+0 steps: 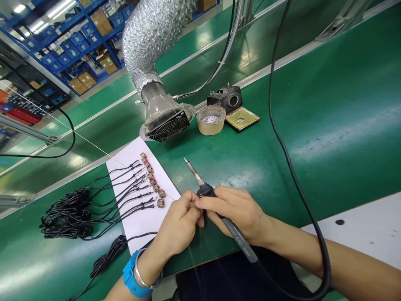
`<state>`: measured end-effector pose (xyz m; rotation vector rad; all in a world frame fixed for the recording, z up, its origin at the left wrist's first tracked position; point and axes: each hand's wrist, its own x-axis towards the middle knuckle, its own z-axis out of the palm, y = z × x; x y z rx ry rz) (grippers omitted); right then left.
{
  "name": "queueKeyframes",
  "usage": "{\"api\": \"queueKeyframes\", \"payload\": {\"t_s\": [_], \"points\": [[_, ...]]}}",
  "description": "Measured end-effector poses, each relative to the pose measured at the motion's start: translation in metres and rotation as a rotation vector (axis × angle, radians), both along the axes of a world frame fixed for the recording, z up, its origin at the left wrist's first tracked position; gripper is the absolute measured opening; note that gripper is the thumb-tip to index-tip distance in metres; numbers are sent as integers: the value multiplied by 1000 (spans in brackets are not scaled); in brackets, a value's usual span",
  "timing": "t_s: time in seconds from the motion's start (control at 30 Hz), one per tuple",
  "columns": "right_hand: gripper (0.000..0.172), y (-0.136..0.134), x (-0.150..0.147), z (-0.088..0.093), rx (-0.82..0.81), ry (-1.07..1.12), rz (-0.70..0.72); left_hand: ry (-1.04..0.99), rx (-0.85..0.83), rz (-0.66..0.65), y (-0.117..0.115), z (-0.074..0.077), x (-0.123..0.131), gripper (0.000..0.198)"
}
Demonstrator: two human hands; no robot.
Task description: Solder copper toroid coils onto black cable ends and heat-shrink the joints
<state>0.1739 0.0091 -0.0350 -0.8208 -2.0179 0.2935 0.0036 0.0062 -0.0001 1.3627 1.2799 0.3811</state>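
Note:
In my right hand (241, 211) a soldering iron (239, 240) is gripped, its bare metal tip pointing up and away over the green bench. My left hand (178, 225) is closed in a pinch, fingertips meeting those of my right hand around a small wire end, mostly hidden. A black cable (142, 236) runs from a tied bundle (108, 255) behind my left wrist toward these fingers. Left of the hands lies a white sheet (131, 154). Several copper-wound coils (161, 203) sit in a row on it, beside several knotted black cable ends (147, 205).
Coiled black cables (67, 213) heap at left. A fume extractor hood (169, 125) hangs over the bench (238, 163). Behind the iron's tip stand a round solder tub (211, 125), a yellow sponge tray (242, 119) and a black iron holder (227, 99). The iron's cord (290, 161) loops down at right.

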Motion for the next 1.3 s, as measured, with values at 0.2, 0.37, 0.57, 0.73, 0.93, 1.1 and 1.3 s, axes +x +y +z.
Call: {"api": "queueKeyframes", "payload": {"t_s": [0.2,0.37,0.57,0.73,0.93,1.1,1.3], "points": [[24,-4,1,-2,-165,105,-70,156,146,-89,2,12,0,18],[28,-6,0,-3,-225,142,-64,92,85,-33,3,4,0,22],[30,-6,2,-1,-323,171,-56,9,23,51,1,-5,1,22],[31,-6,2,0,-281,202,-18,-16,19,82,-1,-6,3,23],[31,-4,-1,0,-255,199,7,-108,-51,131,-1,-10,4,23],[26,-4,0,-4,-214,146,77,-246,-300,158,2,-7,6,17],[24,-2,5,-6,-129,127,31,-374,-385,269,3,-6,12,18]]}}
